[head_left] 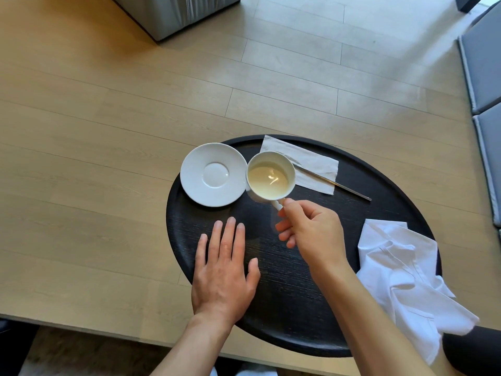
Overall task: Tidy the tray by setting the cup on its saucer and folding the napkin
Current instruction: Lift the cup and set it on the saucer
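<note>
A round black tray [284, 308] lies in front of me. My right hand [309, 232] grips the handle of a white cup [269, 176] that holds pale liquid. The cup hangs just right of an empty white saucer [214, 175], which sits at the tray's far left rim. My left hand [225, 270] rests flat on the tray, fingers apart, holding nothing. A crumpled white cloth napkin [401, 278] lies at the tray's right edge and spills over the rim.
A white paper napkin [311, 164] lies at the tray's far side with a thin metal spoon [339, 184] across it. Pale wooden floor [108, 131] surrounds the tray. Grey cushions [485, 63] are at the right and a grey furniture piece [173, 12] at the top.
</note>
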